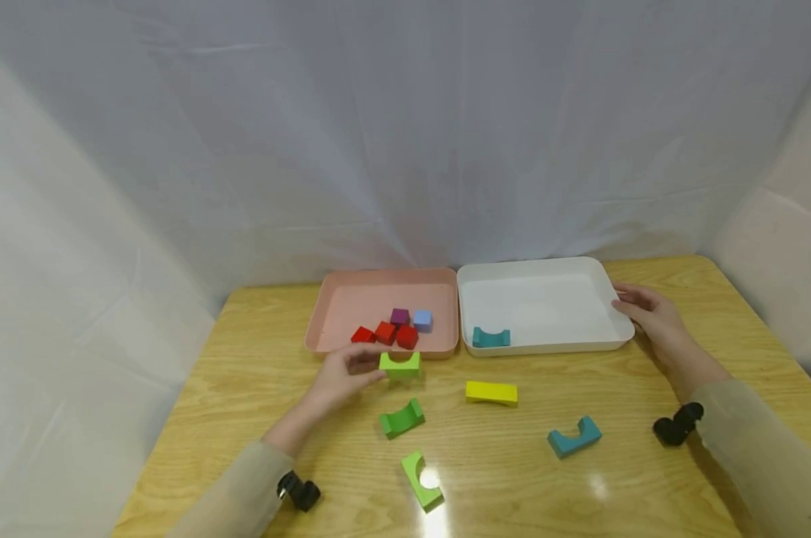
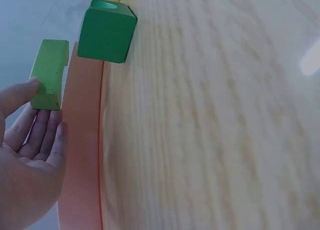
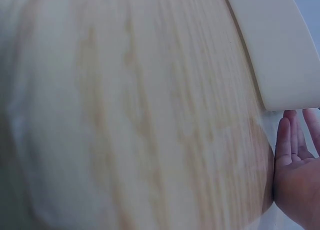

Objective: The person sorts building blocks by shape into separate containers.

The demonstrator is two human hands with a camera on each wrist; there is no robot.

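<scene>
Green arch block [image 1: 400, 364] pinched by left hand [image 1: 341, 376], just near of pink tray [image 1: 334, 299]; fingertips [image 2: 35, 84] clearer from left wrist. Right hand [image 1: 650, 314] flat, fingers straight, touching white tray [image 1: 547, 273]. Pink: five cubes. White: teal arch [image 1: 491, 337].

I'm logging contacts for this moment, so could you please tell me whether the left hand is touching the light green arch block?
Touching. The left wrist view shows the left hand with its thumb tip against the light green arch block.
</scene>
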